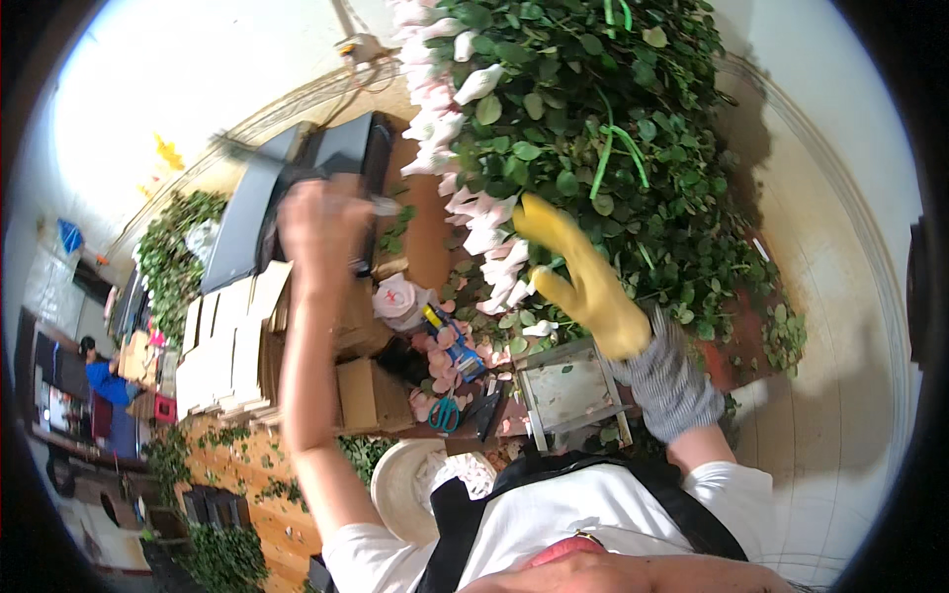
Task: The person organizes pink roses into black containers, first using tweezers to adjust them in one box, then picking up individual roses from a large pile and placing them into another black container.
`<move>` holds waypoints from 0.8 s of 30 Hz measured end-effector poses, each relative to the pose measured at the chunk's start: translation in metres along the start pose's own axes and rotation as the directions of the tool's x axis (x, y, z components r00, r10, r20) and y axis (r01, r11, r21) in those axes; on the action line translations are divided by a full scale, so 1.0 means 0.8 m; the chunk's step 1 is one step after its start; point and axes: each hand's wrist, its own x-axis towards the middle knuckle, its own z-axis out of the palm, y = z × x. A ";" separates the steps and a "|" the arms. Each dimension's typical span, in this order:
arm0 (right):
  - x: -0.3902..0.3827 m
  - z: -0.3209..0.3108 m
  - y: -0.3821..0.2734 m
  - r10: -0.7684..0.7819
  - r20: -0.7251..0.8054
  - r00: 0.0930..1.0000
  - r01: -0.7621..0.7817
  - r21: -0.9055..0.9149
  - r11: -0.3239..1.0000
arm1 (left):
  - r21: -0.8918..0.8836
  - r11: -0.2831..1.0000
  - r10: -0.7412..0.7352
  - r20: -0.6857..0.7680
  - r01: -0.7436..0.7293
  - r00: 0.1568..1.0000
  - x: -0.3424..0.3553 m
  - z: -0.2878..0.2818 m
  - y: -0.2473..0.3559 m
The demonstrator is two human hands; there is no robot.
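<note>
My left hand (324,219), bare and smeared by motion, is over the dark grey panels (259,212) at the back left. Its fingers are too blurred to read, and a thin dark streak beside it is unclear. My right hand (585,282) wears a yellow glove with a grey knit cuff (670,381). Its thumb and fingers are spread with nothing between them, close to the edge of a big heap of pink-white roses (486,232) with green leafy stems (593,109). Green ties (603,163) lie on the leaves.
Flattened cardboard sheets (232,341) stand left of a small cardboard box (374,395). Teal-handled scissors (445,413), a blue-and-yellow tool (455,346) and loose petals lie before me. A metal frame (568,390) sits at the table's near edge, a white bucket (400,484) below. Another person (107,381) is far left.
</note>
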 end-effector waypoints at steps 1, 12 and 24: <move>0.041 0.010 -0.003 -0.078 0.036 0.996 0.075 0.088 0.993 | -0.075 0.996 0.049 0.048 -0.045 0.998 0.007 -0.017 0.053; 0.092 -0.052 -0.121 -0.637 0.452 0.625 0.776 -0.445 0.447 | -0.336 -0.875 -0.191 0.901 0.347 0.390 -0.052 -0.006 -0.008; -0.010 -0.132 -0.144 -0.105 0.734 0.671 0.602 -0.457 0.654 | -0.753 0.347 0.092 0.620 0.559 0.779 0.029 -0.161 0.127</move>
